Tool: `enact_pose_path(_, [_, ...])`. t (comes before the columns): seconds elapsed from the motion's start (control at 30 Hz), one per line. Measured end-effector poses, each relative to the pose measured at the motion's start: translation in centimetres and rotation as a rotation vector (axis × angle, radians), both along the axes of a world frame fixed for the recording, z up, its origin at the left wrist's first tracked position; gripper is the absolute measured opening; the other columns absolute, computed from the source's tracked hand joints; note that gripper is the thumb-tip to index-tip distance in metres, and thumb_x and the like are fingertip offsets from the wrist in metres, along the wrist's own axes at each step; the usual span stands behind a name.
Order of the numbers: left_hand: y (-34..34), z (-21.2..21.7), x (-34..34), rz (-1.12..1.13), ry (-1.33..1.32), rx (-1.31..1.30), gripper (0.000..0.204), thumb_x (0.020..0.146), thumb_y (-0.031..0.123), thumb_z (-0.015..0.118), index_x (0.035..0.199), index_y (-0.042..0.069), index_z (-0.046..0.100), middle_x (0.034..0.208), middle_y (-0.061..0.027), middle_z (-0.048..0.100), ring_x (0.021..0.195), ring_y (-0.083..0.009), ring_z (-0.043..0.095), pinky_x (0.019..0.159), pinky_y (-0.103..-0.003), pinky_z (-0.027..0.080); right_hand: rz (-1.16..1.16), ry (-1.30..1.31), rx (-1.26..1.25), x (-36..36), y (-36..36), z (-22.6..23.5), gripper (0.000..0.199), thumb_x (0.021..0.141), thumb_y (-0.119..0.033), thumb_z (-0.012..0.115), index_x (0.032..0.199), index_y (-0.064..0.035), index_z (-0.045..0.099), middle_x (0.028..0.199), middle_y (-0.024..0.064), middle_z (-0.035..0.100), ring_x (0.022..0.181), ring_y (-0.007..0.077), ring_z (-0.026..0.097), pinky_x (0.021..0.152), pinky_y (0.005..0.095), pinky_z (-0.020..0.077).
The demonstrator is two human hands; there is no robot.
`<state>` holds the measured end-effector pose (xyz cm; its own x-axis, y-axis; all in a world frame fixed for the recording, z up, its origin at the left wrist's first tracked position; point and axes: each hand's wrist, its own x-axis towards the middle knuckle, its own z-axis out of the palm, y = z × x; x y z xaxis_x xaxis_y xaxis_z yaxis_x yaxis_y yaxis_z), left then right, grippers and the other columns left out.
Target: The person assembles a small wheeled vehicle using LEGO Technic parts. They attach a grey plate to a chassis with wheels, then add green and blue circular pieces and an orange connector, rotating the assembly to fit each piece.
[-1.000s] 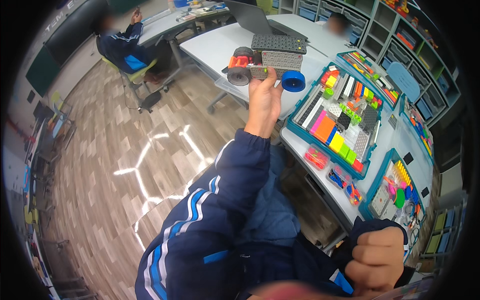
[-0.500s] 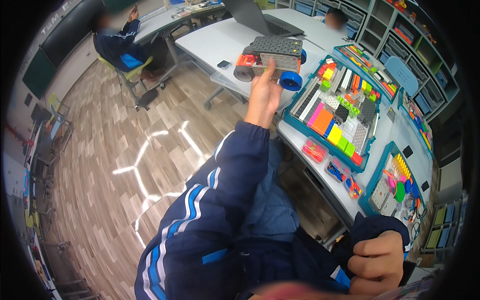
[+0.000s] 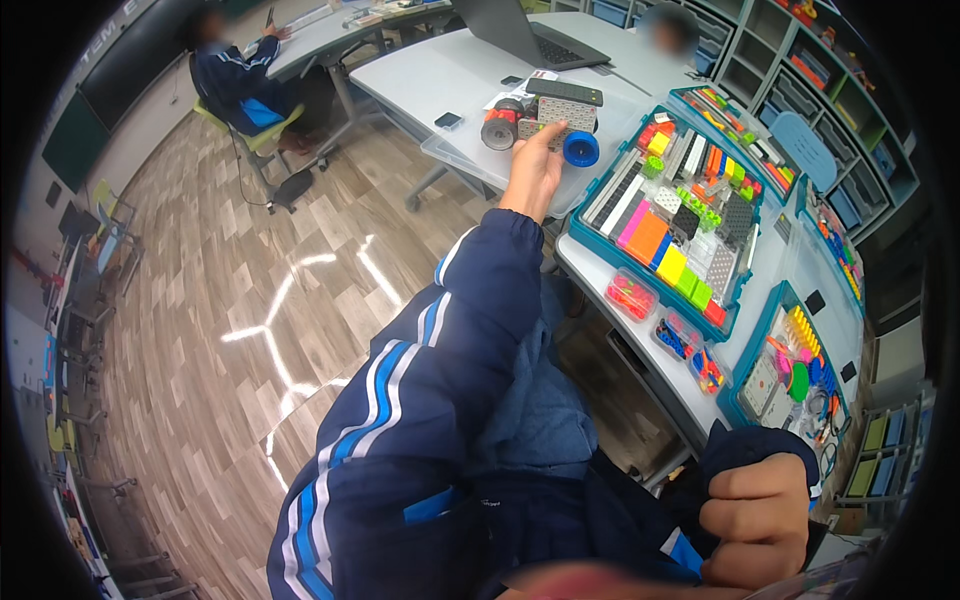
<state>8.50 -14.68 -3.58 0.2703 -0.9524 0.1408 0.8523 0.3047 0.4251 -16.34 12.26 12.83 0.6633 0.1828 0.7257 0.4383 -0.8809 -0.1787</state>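
Observation:
My left hand [image 3: 536, 172] is stretched out over the table, closed on the near side of a toy car [image 3: 567, 112] built from grey perforated plates. The car has a dark grey flat top, a blue wheel [image 3: 581, 149] on the right and a dark, see-through-looking wheel [image 3: 499, 131] with orange parts on the left. My thumb lies across its side plate; the other fingers are mostly hidden. Low at the right, my right hand [image 3: 756, 520] is curled into a fist near my body. Whatever may be inside that fist is hidden.
A teal-rimmed case [image 3: 583, 228] of colourful building pieces lies right of the car. Small clear boxes, one a box of pink-red parts [image 3: 631, 294], and another teal parts tray [image 3: 738, 400] line the near edge. Behind are a laptop [image 3: 510, 40] and a person [image 3: 667, 35].
My left hand has lowered the toy car toward the table, tilting its top edge-on so the side plate shows more. A white paper behind it has come into view. My right fist stays put.

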Motion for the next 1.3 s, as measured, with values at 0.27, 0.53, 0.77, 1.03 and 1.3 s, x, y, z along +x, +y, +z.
enact_pose_path(0.27, [3.6, 1.7, -0.5, 0.132, -0.294, 0.292, 0.031, 0.087, 0.001, 0.059, 0.116, -0.006, 0.05, 0.113, -0.0137, 0.058, 0.102, -0.0229, 0.057, 0.092, -0.039, 0.046, -0.183, 0.033, 0.038, 1.5, 1.9, 2.3, 0.024, 0.039, -0.024, 0.043, 0.053, -0.0049, 0.042, 0.054, 0.0076, 0.032, 0.049, 0.0245, 0.045, 0.042, 0.0326, 0.0362])
enact_pose_path(0.53, [5.1, 2.0, 0.7, -0.042, -0.351, 0.234, 0.038, 0.089, 0.004, 0.059, 0.118, -0.015, 0.044, 0.117, -0.022, 0.052, 0.111, -0.0268, 0.052, 0.096, -0.038, 0.047, -0.235, -0.121, 0.074, 1.8, 2.3, 0.8, 0.026, 0.043, -0.019, 0.057, 0.056, -0.0037, 0.04, 0.064, 0.0113, 0.042, 0.051, 0.0265, 0.047, 0.044, 0.0345, 0.0396])
enact_pose_path(0.77, [5.1, 2.2, 0.9, -0.218, -0.471, 0.244, 0.042, 0.091, 0.012, 0.057, 0.121, -0.014, 0.044, 0.12, -0.0236, 0.051, 0.102, -0.0261, 0.058, 0.092, -0.032, 0.049, -0.27, -0.088, -0.004, 1.6, 1.9, 0.9, 0.019, 0.054, -0.012, 0.062, 0.066, -0.0041, 0.05, 0.069, 0.0105, 0.047, 0.05, 0.0238, 0.049, 0.044, 0.0326, 0.0402])
enact_pose_path(1.03, [13.3, 8.6, -4.4, -0.05, -0.995, -0.294, 0.022, 0.09, 0.014, 0.06, 0.103, -0.003, 0.061, 0.088, -0.0063, 0.067, 0.081, -0.0114, 0.063, 0.072, -0.025, 0.05, -0.971, 0.129, -0.153, 1.7, -1.0, 1.1, 0.016, 0.064, -0.006, 0.062, 0.077, -0.006, 0.053, 0.069, 0.0108, 0.053, 0.057, 0.0264, 0.055, 0.051, 0.0337, 0.0419])
enact_pose_path(1.3, [18.8, 11.2, -7.4, -0.313, -1.273, -0.516, 0.012, 0.086, 0.008, 0.066, 0.093, -0.002, 0.062, 0.083, -0.0069, 0.067, 0.073, -0.0117, 0.065, 0.067, -0.023, 0.052, -1.398, 0.445, 0.054, 0.5, -2.6, 0.1, 0.007, 0.083, -0.004, 0.057, 0.085, -0.0015, 0.05, 0.065, 0.0168, 0.055, 0.06, 0.0341, 0.057, 0.053, 0.0395, 0.0406])
